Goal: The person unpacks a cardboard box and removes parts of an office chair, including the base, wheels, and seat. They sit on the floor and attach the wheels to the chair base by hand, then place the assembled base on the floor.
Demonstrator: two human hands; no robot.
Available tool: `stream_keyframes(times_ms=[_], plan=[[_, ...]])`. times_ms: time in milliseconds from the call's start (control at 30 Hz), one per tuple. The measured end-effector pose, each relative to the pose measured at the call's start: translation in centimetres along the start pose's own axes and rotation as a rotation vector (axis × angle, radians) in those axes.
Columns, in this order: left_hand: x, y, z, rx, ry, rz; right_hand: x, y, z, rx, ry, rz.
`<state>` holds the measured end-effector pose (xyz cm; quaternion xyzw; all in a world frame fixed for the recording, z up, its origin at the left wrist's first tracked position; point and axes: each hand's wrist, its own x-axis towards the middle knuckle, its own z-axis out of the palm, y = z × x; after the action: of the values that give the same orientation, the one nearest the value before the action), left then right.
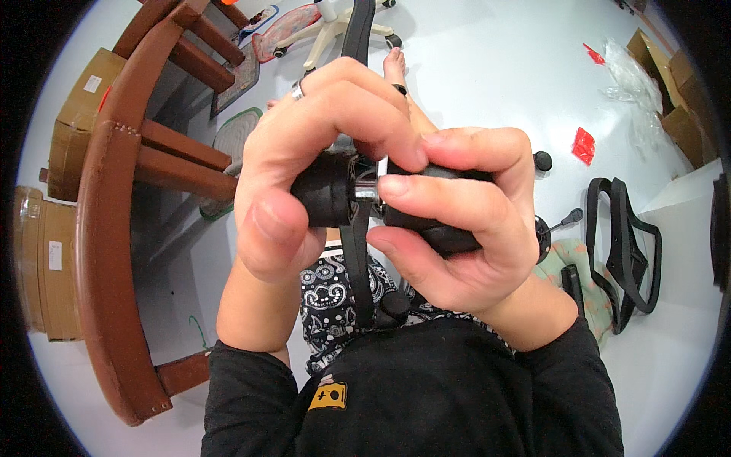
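Observation:
In front of my chest, my right hand [472,213] grips a black caster wheel [445,236] between thumb and fingers. A short shiny metal stem [366,189] sticks out of its left side. My left hand [304,160], with a ring on one finger, is wrapped round a black cylindrical part [324,190]; its fingertips reach over to my right fingers. The stem lies between the two black parts, at the open end of the cylinder. How deep it sits inside is hidden. Below my hands a long black bar [355,266] runs down over my lap, beside another black wheel [394,306].
A brown wooden frame [106,266] and cardboard boxes [57,259] stand at left. Black armrest frames [624,251] lie at right near a patterned cushion [579,274]. A white wheeled chair base [327,34], red scraps [584,145] and clear plastic wrap [636,91] are farther off.

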<state>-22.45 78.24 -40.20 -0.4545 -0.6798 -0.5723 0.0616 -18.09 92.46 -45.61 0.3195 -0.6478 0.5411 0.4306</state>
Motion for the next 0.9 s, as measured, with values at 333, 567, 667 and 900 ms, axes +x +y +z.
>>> stream_keyframes(times_ms=[333,567,667,900], plan=[[1.1,1.7,-1.3,0.358,-0.258,-0.042,1.8,2.9,-0.6,0.329,-0.078,0.049],[1.7,1.1,-0.8,0.056,-0.329,0.015,2.1,1.3,0.4,0.626,0.135,0.230],[1.0,1.0,0.2,-0.222,-0.218,-0.110,2.1,1.8,0.8,0.658,0.169,0.288],[0.3,0.8,2.1,-0.250,-0.007,-0.123,2.3,2.1,0.1,0.642,0.237,0.345]])
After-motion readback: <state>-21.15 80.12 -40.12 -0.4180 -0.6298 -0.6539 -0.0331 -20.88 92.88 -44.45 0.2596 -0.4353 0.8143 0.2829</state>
